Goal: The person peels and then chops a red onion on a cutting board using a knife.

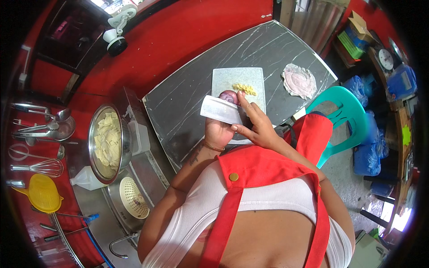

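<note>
A cleaver's wide metal blade (222,110) lies at a slant in front of a cut red onion (229,96) on the pale cutting board (223,77). My left hand (218,132) is under the blade's near edge, its fingers hidden. Beside the blade's right end is my right hand (256,122), thumb near its lower corner and index fingertip at the onion's right side. The cleaver's handle cannot be made out, nor which hand grips it. Chopped yellowish pieces (244,89) lie on the board just beyond the onion.
The board rests on a dark marbled tabletop (187,87). A crumpled pale cloth (299,81) lies to the right, near a teal plastic chair (360,117). At left, a metal bowl (124,144) holds pale flat pieces beside a sink; utensils, including a yellow strainer (45,194), hang farther left.
</note>
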Action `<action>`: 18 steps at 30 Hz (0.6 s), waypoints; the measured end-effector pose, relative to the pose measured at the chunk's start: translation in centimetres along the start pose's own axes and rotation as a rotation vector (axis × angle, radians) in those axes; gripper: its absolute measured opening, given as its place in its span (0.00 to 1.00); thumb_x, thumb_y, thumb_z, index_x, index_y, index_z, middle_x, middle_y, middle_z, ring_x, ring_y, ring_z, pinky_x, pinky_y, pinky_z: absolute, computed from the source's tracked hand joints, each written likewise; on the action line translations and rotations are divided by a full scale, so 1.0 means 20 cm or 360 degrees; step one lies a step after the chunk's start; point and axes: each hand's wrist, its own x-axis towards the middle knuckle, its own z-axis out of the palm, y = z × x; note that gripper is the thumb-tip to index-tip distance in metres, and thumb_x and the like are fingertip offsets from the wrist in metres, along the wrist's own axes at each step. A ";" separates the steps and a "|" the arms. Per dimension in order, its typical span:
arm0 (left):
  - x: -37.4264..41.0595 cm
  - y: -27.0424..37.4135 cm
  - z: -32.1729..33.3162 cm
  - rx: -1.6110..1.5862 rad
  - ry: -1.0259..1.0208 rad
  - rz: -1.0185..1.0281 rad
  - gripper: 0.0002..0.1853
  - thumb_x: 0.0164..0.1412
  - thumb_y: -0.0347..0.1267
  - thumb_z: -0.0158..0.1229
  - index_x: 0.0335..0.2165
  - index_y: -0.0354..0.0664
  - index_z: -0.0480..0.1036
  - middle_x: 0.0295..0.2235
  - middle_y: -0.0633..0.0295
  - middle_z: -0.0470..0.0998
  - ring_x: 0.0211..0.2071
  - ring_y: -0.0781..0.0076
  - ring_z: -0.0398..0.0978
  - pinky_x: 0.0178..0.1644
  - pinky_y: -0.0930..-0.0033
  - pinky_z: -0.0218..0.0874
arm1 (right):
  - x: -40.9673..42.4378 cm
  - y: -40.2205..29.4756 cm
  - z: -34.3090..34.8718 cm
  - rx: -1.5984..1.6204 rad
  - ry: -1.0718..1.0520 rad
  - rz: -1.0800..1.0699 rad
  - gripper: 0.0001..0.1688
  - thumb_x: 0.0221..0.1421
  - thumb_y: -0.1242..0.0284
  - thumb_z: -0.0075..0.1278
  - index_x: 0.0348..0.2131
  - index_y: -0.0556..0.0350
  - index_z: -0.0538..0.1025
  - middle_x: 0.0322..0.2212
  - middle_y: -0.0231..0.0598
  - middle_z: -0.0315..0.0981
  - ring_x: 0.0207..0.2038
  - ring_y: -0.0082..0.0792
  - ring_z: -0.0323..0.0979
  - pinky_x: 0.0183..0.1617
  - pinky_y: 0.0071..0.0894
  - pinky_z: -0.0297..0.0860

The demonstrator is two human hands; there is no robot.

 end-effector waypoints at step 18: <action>-0.01 -0.03 0.03 -0.0015 -0.0120 0.0070 0.22 0.61 0.38 0.39 0.46 0.31 0.61 0.48 0.52 0.64 0.58 0.53 0.47 0.62 0.55 0.38 | -0.01 0.00 0.00 0.0012 0.0064 -0.0030 0.40 0.46 0.59 0.53 0.57 0.45 0.57 0.21 0.39 0.52 0.24 0.34 0.55 0.29 0.30 0.58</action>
